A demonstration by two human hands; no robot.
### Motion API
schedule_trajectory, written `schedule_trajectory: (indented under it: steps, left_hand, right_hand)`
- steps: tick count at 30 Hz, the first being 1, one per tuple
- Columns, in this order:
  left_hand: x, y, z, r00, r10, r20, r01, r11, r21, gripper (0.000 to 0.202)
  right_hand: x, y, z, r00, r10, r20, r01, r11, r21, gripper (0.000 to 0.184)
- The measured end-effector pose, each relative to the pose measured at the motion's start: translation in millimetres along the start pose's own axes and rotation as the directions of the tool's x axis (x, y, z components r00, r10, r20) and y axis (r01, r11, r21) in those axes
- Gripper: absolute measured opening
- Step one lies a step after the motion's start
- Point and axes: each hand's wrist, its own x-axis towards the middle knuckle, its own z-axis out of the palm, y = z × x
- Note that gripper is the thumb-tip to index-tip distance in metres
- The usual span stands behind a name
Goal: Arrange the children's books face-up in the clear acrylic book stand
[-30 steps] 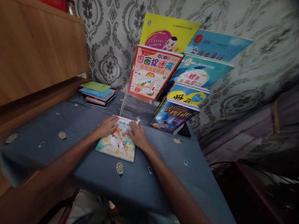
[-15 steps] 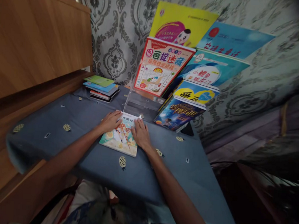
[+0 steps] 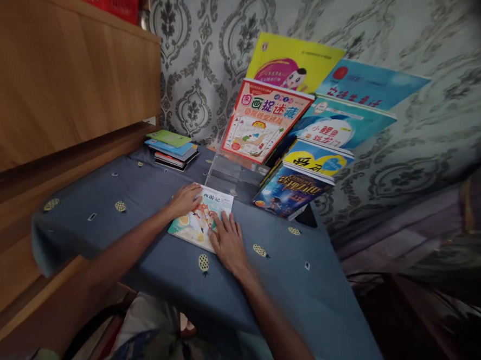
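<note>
A picture book (image 3: 201, 221) with a light, colourful cover lies flat on the blue tablecloth in front of me. My left hand (image 3: 185, 199) rests at its upper left edge, fingers reaching onto the cover. Spread over the book's lower right part is my right hand (image 3: 228, 242), its fingers stretched out and apart. Just beyond the book stands a clear display rack (image 3: 225, 171). In the rack's lower left tier the front slot shows no book; a red-bordered book (image 3: 266, 122) leans behind it.
More books stand in the rack, among them a dark blue book (image 3: 292, 193), a yellow book (image 3: 292, 63) and a teal book (image 3: 345, 124). A stack of books (image 3: 172, 150) lies at the back left beside a wooden cabinet (image 3: 75, 77). Patterned wallpaper (image 3: 194, 109) covers the wall behind.
My right hand has slid from the book's upper right edge down toward its lower right corner. My left hand stays at the upper left. The whole view has shifted slightly.
</note>
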Motion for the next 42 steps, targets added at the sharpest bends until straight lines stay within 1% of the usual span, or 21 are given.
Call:
schedule_trajectory:
  steps: [5,11,14,16,18,19,21,22,23,24,26,28,29,31,32,33,34,36,39,41,42]
  left_hand:
    - [-1,-3,0.2,1.0,0.008,-0.013,-0.008,1.0,-0.01,0.042]
    - [-1,-4,0.9,1.0,0.007,0.005,-0.007,1.0,-0.007,0.044]
    - [-13,-17,-10.4,1.0,-0.009,0.023,0.009,1.0,-0.001,0.051]
    - [-33,-41,-31.9,0.998,-0.037,0.042,0.036,0.999,0.024,0.055]
    - [-63,-81,-66.2,0.99,-0.099,0.104,0.084,0.987,0.138,0.06]
    - [-80,-104,-86.8,0.984,-0.162,0.078,0.143,0.967,0.211,0.065]
    - [-115,-151,-128.7,0.959,-0.275,-0.063,0.28,0.896,0.344,0.076]
    - [-130,-170,-147.1,0.939,-0.31,-0.153,0.345,0.854,0.389,0.078]
    - [-143,-185,-162.0,0.925,-0.332,-0.187,0.38,0.833,0.402,0.078]
    - [-151,-194,-172.5,0.918,-0.341,-0.2,0.395,0.822,0.41,0.076]
    - [-156,-194,-179.6,0.899,-0.367,-0.239,0.437,0.778,0.451,0.069]
    - [-146,-173,-169.6,0.908,-0.348,-0.232,0.418,0.775,0.474,0.063]
    - [-137,-158,-160.0,0.93,-0.311,-0.196,0.367,0.797,0.48,0.058]
    - [-114,-132,-136.9,0.974,-0.223,-0.03,0.216,0.885,0.412,0.052]
    - [-101,-123,-125.7,0.983,-0.17,0.064,0.138,0.927,0.349,0.052]
    - [-88,-119,-116.2,0.984,-0.129,0.12,0.087,0.948,0.307,0.053]
    - [-75,-120,-109.0,0.982,-0.123,0.143,0.078,0.954,0.291,0.053]
    - [-49,-135,-102.9,0.966,-0.222,0.13,0.172,0.934,0.313,0.052]
    - [-19,-171,-109.6,0.909,-0.411,0.073,0.36,0.86,0.362,0.049]
    - [-7,-189,-117.6,0.882,-0.467,0.058,0.418,0.834,0.361,0.045]
    - [-4,-193,-121.3,0.875,-0.481,0.054,0.433,0.828,0.357,0.043]
  right_hand:
    - [1,-1,-2,1.0,0.006,0.01,-0.006,1.0,-0.004,0.054]
    - [2,5,6,0.999,-0.002,-0.046,0.002,1.0,-0.004,0.053]
    - [2,9,10,0.998,-0.016,-0.059,0.017,1.0,0.009,0.053]
    - [2,12,11,0.998,-0.024,-0.064,0.026,0.999,0.029,0.053]
    - [2,12,10,0.998,-0.021,-0.065,0.024,0.999,0.046,0.053]
    - [2,12,10,0.998,-0.018,-0.06,0.021,0.998,0.051,0.053]
    - [2,11,8,0.999,-0.012,-0.047,0.015,0.999,0.05,0.053]
    - [2,10,7,0.999,-0.01,-0.042,0.012,0.999,0.046,0.053]
    - [2,9,6,0.999,-0.008,-0.039,0.009,0.999,0.043,0.053]
    - [2,8,5,0.999,-0.004,-0.035,0.006,0.999,0.04,0.053]
    - [2,6,3,1.0,0.004,-0.027,-0.003,0.999,0.034,0.053]
    - [2,4,1,1.0,0.01,-0.019,-0.009,0.999,0.033,0.053]
    - [3,4,0,1.0,0.01,-0.02,-0.009,0.999,0.036,0.053]
    - [3,4,-1,0.999,0.006,-0.032,-0.004,0.999,0.052,0.052]
    - [3,4,-1,0.999,0.004,-0.038,-0.001,0.998,0.062,0.052]
    - [3,6,0,0.999,0.001,-0.047,0.002,0.997,0.073,0.052]
    - [3,8,2,0.998,-0.003,-0.059,0.008,0.996,0.084,0.052]
    - [1,15,8,0.995,-0.021,-0.096,0.031,0.994,0.105,0.052]
    - [-3,28,22,0.978,-0.088,-0.191,0.115,0.984,0.136,0.049]
    - [-6,35,30,0.958,-0.111,-0.266,0.159,0.973,0.167,0.048]
    - [-7,36,32,0.951,-0.111,-0.288,0.168,0.968,0.184,0.049]
